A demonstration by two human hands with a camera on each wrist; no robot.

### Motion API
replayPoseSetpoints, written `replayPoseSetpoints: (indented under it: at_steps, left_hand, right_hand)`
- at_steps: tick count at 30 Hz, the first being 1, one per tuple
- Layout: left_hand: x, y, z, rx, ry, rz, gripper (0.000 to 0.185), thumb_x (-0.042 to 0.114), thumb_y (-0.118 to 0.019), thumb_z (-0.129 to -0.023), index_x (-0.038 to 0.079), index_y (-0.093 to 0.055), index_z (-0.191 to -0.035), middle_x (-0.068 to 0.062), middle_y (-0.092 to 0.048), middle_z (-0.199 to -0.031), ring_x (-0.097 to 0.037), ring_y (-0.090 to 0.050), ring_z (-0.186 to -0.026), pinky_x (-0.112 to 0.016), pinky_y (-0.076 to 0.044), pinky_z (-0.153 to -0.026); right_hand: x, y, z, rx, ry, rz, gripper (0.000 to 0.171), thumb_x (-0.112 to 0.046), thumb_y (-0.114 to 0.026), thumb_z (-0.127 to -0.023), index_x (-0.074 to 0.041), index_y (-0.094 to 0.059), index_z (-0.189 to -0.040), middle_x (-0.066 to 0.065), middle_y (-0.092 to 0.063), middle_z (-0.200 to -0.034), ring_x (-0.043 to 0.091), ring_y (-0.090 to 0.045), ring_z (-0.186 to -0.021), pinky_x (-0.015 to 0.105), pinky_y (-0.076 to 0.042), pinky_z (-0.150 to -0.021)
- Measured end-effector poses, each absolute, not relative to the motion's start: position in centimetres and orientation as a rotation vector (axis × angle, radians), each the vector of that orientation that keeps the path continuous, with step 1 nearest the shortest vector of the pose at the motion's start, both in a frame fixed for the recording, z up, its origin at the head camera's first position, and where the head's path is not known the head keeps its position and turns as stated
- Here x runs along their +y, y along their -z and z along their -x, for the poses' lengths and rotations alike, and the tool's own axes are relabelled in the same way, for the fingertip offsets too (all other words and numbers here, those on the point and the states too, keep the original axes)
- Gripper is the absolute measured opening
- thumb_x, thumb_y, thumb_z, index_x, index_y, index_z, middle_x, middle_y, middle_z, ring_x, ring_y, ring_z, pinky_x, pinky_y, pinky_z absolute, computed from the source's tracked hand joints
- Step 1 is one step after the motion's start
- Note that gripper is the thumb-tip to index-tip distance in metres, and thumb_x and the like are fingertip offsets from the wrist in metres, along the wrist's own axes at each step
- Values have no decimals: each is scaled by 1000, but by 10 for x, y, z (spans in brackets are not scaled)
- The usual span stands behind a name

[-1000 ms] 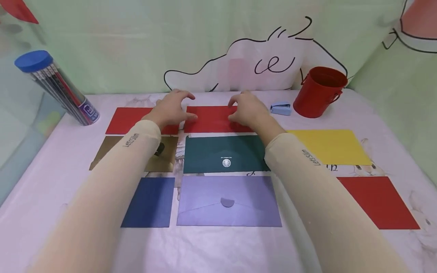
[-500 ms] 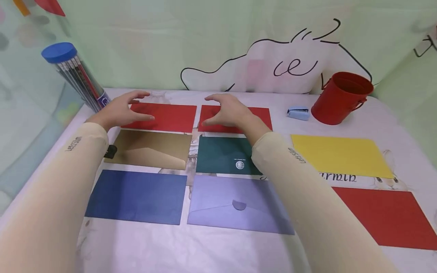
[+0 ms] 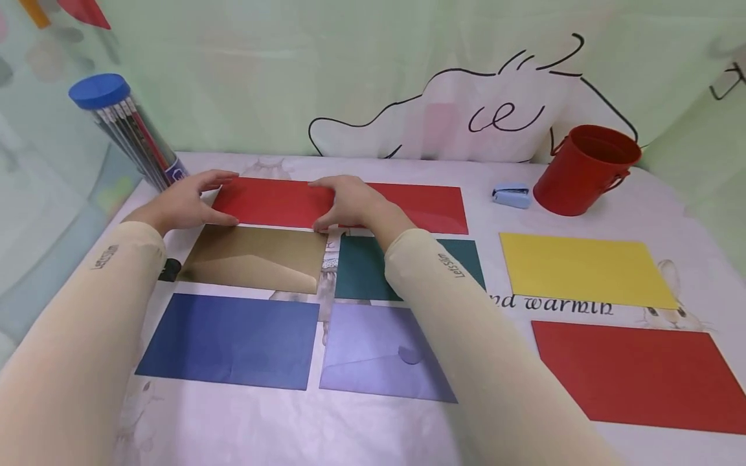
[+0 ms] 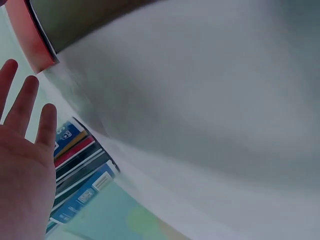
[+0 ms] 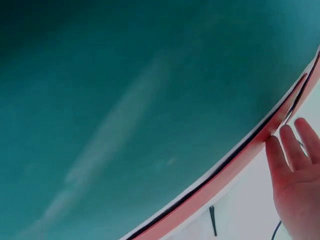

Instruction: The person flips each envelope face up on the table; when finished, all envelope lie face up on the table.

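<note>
1. Blue envelope (image 3: 230,340) and lilac envelope (image 3: 379,353) lie nearest, flat on the surface (image 3: 350,433); a big red sheet (image 3: 635,375) lies well off to the right.
2. Mid row: gold envelope (image 3: 256,259), dark green envelope (image 3: 364,268) partly under the right sleeve, yellow sheet (image 3: 583,268).
3. Far row: left red envelope (image 3: 271,202), with a second red envelope (image 3: 425,207) just beside it.
4. Left hand (image 3: 177,204) at its left end, right hand (image 3: 350,204) at its right end. Fingers on both look nearly straight, thumbs at the near edge; pressing or pinching, cannot tell.
5. Judgement: keep pressure even on both ends and slide flat, so the edges stay parallel to the gold envelope and don't ride over the neighbour.
6. Behind: pencil tube (image 3: 125,129), blue stapler (image 3: 511,194), red bucket (image 3: 585,169).
</note>
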State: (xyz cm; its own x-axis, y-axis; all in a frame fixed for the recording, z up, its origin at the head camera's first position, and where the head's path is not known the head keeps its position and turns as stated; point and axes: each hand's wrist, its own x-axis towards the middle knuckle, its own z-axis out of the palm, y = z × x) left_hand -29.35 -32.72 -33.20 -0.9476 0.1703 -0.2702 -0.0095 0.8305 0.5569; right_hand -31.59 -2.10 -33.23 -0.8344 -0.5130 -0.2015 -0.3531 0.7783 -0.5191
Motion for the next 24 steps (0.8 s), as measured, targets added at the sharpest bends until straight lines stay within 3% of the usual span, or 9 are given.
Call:
replayPoseSetpoints:
  at_steps: [3, 12, 24]
  left_hand:
    - [-331, 335, 293, 2696, -817, -134, 98, 24, -83, -83, 18, -25, -161, -23, -28, -159, -47, -18, -146, -66, -36, -104]
    - [-329, 332, 292, 2687, -719, -170, 95, 32, -81, -86, 14, -25, -160, -25, -29, -158, -47, -16, -146, -68, -23, -110]
    - [-330, 336, 290, 2728, -577, -252, 98, 44, -75, -90, 26, -12, -163, -24, -33, -156, -49, -19, -144, -72, -20, -108]
  right_hand:
    - [-26, 333, 314, 2607, 685, 655, 86, -31, -87, -79, -29, -44, -154, 4, -41, -152, 21, -37, -135, 35, -52, -95]
    - [-28, 327, 308, 2571, 651, 668, 85, -29, -85, -82, -30, -42, -155, 6, -38, -153, 23, -34, -137, 35, -54, -92]
    - [-23, 330, 310, 2575, 600, 744, 96, -31, -85, -82, -40, -27, -158, 4, -42, -146, 21, -38, -131, 35, -54, -89]
